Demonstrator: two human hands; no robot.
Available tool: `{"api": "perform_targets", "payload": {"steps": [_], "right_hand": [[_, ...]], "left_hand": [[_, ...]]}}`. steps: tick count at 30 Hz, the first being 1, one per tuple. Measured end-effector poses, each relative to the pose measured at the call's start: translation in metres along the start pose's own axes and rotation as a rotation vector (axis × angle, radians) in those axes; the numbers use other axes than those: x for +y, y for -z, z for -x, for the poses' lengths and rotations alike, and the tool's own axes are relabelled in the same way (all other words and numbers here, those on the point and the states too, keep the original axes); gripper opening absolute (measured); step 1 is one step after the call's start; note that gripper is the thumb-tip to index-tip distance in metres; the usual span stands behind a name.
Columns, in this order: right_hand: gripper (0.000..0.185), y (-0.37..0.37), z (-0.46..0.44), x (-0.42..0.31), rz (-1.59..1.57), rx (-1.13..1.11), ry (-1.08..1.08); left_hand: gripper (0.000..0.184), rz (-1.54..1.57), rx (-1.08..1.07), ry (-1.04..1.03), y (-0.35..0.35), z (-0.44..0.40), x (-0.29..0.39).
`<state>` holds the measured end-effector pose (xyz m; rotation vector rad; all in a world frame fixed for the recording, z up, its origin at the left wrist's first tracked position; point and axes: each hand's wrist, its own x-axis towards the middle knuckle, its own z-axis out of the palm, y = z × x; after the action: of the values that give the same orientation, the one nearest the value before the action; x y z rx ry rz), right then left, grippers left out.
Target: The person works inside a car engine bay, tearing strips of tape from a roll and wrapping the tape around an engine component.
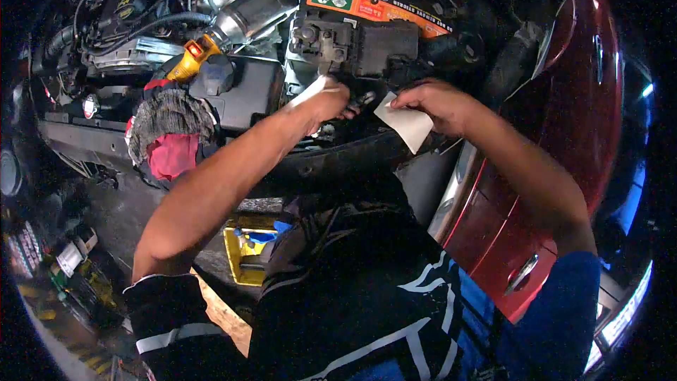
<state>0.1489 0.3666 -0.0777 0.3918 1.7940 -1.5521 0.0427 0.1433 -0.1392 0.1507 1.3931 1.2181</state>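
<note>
My right hand (438, 104) pinches a folded cream sheet (407, 123) between thumb and fingers; one pointed corner hangs downward. A short way to its left, my left hand (326, 104) is closed, with a small shiny metal part (362, 100) at its fingertips. The part's exact kind is unclear in the shadow. Both hands are over the front of a car's engine bay, just in front of the battery (384, 7) with its orange label. A dark plastic box (386, 46) sits between the battery label and my hands.
A yellow tool (189, 60) with a red light lies on the engine. Grey knitted and pink cloth (173, 142) rests on the front edge. A red fender (557, 113) borders the right. Below stands a yellow tray (243, 268) with items.
</note>
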Motion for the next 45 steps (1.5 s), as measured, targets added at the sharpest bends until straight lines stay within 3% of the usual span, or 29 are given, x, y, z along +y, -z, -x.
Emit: {"api": "perform_targets", "payload": {"steps": [2,6,8,11,13,14,17,20,22,25,27,30,31,34,36,39,41,42,43,45], "right_hand": [[0.026,-0.006,-0.006,-0.028,-0.5,0.024,-0.472],[0.022,-0.01,-0.025,-0.029,-0.471,-0.059,-0.533],[0.022,-0.007,-0.026,-0.022,0.042,-0.181,-0.065],[0.04,0.0,-0.051,0.017,0.189,-0.268,0.023],[0.047,0.01,-0.035,0.021,0.495,-0.27,0.519],[0.045,0.009,-0.036,0.015,0.576,-0.294,0.449],[0.046,0.008,-0.035,0.014,0.7,-0.264,0.547],[0.021,-0.006,-0.049,0.034,-0.145,-0.197,-0.066],[0.013,-0.014,-0.053,0.048,-0.438,-0.12,-0.214],[0.014,-0.019,-0.052,0.059,-0.555,-0.003,-0.177],[0.015,-0.026,-0.05,0.035,-0.718,0.026,-0.337],[0.018,-0.031,-0.044,-0.018,-0.818,0.114,-0.584],[0.018,-0.03,-0.045,-0.011,-0.844,0.098,-0.554],[0.018,-0.03,-0.05,0.003,-0.882,0.063,-0.535],[0.018,-0.03,-0.05,-0.004,-0.857,0.056,-0.611],[0.018,-0.031,-0.047,-0.009,-0.831,0.062,-0.57],[0.018,-0.028,-0.075,0.082,-0.458,-0.079,-0.037],[0.018,-0.026,-0.079,0.092,-0.392,-0.119,0.032],[0.018,-0.025,-0.083,0.103,-0.328,-0.154,0.103],[0.018,-0.025,-0.067,0.061,-0.483,-0.158,-0.153]], "left_hand": [[0.03,-0.089,-0.027,-0.106,0.002,-0.007,-0.007],[0.025,-0.012,0.065,-0.064,-0.002,-0.016,-0.019],[0.023,-0.137,0.055,-0.08,0.0,-0.021,-0.025],[0.017,-0.247,0.098,-0.094,0.002,-0.015,-0.023],[0.016,-0.319,0.175,-0.117,-0.003,0.003,-0.005],[0.017,-0.429,0.182,-0.134,-0.001,0.014,0.01],[0.019,-0.594,0.141,-0.266,0.002,0.01,0.005],[0.018,-0.632,0.169,-0.348,0.004,0.007,-0.001],[0.018,-0.687,0.165,-0.453,0.005,0.004,-0.006],[0.015,-0.827,0.131,-0.666,0.012,-0.004,-0.017],[0.014,-0.959,0.104,-0.772,0.017,-0.01,-0.023],[0.013,-1.363,-0.108,-0.657,0.019,-0.006,-0.008],[0.014,-1.478,-0.184,-0.612,0.02,-0.007,-0.008],[0.01,-0.905,-0.091,-0.573,0.026,-0.012,-0.021],[0.009,-0.546,-0.067,-0.318,0.027,-0.007,-0.02],[0.012,-0.393,-0.301,-0.623,0.045,-0.014,-0.027],[0.013,-0.983,-0.44,-1.129,0.058,-0.042,-0.045],[0.014,-1.14,-0.365,-1.096,0.059,-0.043,-0.055],[0.013,-0.967,-0.284,-0.839,0.056,-0.044,-0.064],[0.012,-0.608,-0.13,-0.339,0.045,-0.04,-0.078]]}}
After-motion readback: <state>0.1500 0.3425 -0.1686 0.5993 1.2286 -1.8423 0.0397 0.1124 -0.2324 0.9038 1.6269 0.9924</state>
